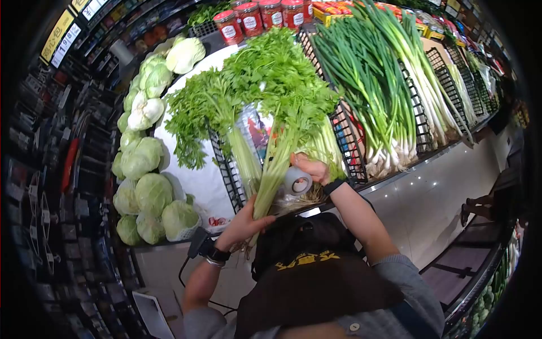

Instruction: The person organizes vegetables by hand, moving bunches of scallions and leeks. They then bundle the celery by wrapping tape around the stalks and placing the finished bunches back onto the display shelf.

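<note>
A bunch of celery (276, 169) leans up from my body over the shelf, its leaves away from me. My left hand (248, 220) is wrapped round the lower stalks near the root end. Beside the stalks, my right hand (312, 168) grips a roll of tape (297, 181), with its fingers close to the celery. Another celery bunch (244, 155) lies just to the left, its leaves overlapping the held one. More pale stalks (326, 144) rest behind my right hand, partly hidden by it.
Cabbages (153, 195) are piled along the left on a white sheet (189, 164). Black mesh dividers (347, 138) separate the celery from green onions (372, 96) at right. Red-lidded jars (251, 20) line the back. A second person's legs (480, 206) show in the right aisle.
</note>
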The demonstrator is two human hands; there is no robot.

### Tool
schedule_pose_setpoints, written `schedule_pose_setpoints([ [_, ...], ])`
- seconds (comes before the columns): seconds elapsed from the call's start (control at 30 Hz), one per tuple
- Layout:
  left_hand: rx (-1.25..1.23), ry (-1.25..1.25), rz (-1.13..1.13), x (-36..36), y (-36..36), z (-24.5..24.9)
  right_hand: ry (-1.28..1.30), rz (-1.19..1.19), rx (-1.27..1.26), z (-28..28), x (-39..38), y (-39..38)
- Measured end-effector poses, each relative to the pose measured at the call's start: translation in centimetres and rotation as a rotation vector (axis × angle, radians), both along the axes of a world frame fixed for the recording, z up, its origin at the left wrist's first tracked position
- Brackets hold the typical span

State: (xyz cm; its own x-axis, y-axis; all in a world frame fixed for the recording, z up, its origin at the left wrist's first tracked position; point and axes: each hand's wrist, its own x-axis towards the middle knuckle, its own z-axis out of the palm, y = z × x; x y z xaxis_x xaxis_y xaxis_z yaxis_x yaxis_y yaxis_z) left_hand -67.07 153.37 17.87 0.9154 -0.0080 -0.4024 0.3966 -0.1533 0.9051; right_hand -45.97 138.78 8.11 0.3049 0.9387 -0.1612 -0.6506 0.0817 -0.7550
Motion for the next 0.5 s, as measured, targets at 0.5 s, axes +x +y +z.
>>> schedule_pose_setpoints([
  [0.5, 0.449, -0.281, 0.096, 7.5, -2.4, -3.3, -0.768, -0.220, -0.303, 5.0, -2.7, 0.3],
])
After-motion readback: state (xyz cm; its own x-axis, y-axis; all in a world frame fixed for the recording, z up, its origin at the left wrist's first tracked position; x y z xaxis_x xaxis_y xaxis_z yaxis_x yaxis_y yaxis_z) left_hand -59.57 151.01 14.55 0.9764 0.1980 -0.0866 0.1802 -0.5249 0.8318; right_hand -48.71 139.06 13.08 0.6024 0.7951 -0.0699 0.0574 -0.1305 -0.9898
